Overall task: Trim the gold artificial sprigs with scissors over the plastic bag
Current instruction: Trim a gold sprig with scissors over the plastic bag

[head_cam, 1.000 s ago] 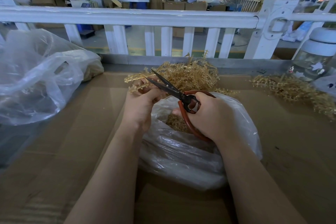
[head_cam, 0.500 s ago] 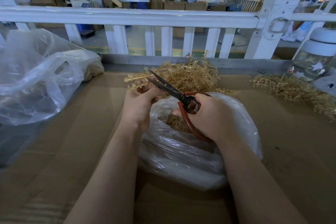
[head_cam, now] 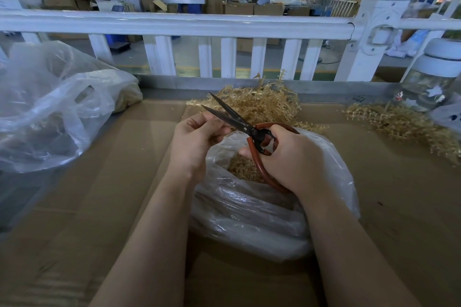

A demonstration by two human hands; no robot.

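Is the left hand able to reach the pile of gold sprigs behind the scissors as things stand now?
Probably yes. The pile of gold sprigs lies just beyond the left hand, on the same cardboard. Only the open blades of the scissors, held by the right hand, cross the way.

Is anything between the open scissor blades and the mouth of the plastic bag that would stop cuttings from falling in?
Nothing visible: the scissors in the right hand sit just above the open plastic bag; only the left hand is beside the blades.
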